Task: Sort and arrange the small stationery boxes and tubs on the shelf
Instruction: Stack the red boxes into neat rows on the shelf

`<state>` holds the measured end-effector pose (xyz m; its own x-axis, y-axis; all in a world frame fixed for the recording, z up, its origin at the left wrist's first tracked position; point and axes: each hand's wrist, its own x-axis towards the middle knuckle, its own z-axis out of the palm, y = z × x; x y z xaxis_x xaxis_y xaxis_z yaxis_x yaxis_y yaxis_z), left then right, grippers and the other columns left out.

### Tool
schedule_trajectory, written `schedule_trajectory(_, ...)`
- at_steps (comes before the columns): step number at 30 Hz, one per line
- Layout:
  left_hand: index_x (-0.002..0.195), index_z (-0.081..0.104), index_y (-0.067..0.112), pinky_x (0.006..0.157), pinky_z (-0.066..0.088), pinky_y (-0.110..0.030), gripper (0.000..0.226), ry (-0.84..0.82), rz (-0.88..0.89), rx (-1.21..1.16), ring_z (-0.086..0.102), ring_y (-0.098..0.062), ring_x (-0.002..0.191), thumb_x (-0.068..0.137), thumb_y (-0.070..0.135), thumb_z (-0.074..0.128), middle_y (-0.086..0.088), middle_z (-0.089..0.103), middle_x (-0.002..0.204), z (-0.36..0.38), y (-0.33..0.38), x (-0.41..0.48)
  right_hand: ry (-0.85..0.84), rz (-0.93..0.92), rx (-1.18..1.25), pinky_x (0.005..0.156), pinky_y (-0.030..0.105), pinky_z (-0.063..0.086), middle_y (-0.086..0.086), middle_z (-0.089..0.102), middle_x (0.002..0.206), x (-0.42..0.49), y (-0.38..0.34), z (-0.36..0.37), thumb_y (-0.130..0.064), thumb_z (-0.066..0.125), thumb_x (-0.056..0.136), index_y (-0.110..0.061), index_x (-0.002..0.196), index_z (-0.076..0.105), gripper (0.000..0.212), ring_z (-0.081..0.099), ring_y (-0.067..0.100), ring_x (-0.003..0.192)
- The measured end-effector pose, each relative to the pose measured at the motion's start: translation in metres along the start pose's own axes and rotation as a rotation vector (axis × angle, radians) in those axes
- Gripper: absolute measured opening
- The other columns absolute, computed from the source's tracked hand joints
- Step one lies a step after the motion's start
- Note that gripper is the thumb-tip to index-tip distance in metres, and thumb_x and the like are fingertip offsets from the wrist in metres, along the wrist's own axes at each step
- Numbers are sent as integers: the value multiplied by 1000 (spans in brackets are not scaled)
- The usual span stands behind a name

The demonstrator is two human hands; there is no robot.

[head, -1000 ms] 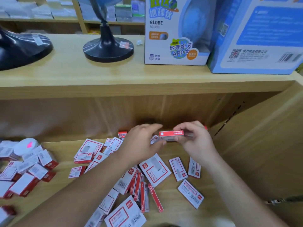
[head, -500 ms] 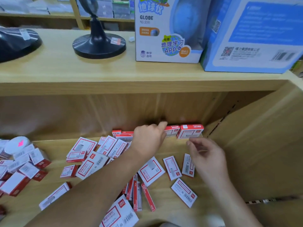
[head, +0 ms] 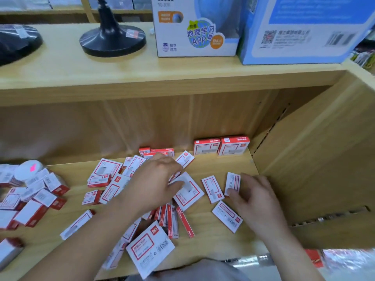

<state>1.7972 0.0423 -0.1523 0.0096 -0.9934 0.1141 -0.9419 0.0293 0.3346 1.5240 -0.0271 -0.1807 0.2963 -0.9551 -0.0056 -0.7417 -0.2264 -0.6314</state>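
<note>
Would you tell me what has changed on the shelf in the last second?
Both hands let go of the red box, which now stands at the back wall beside another box. The left hand drew back onto the pile; the right hand dropped to a small flat box. The other boxes and tub stayed put.

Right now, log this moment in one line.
left grip: on flat box, hold unclear | right grip: pinches small box | back row: two upright boxes
</note>
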Motion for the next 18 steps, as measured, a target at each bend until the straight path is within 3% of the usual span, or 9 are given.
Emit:
schedule_trajectory(4,118,69,26,97,45,-39,76,-186,-120,130,49,-21,117,70,84,56,6,63,115,-9,3,-26,-43,-131,8,72,19,45,-12,52,90,-5,-32,16,-41,67,86,-30,99,70,17,55,7,90)
schedule_trajectory(7,121,63,26,104,37,-40,90,-240,-245,237,41,-23,121,62,93,49,3,54,120,3,17,-23,-132,-181,-91,79,33,50,-11,49,91,-5,-46,44,-57,57,82,-25,100,72,39,56,17,96)
schedule_trajectory(10,113,66,23,107,33,-43,81,-227,-273,287,42,-28,118,64,87,52,-2,53,115,8,27,-19,-151,-144,-173,86,38,51,-6,46,97,-6,-47,58,-68,49,78,-28,110,72,56,53,23,102)
schedule_trajectory(14,113,66,18,108,32,-43,64,-242,-286,228,39,-31,121,76,69,59,-7,50,118,13,38,-19,-166,-139,-117,89,37,49,-8,45,96,0,-50,62,-53,73,80,-33,112,74,38,51,24,103)
schedule_trajectory(18,126,57,22,106,35,-37,79,-164,-302,30,38,-24,121,65,70,67,2,49,122,17,25,-26,-185,-103,69,87,37,50,-15,54,96,0,-57,58,-33,83,75,-34,100,76,25,57,14,100)
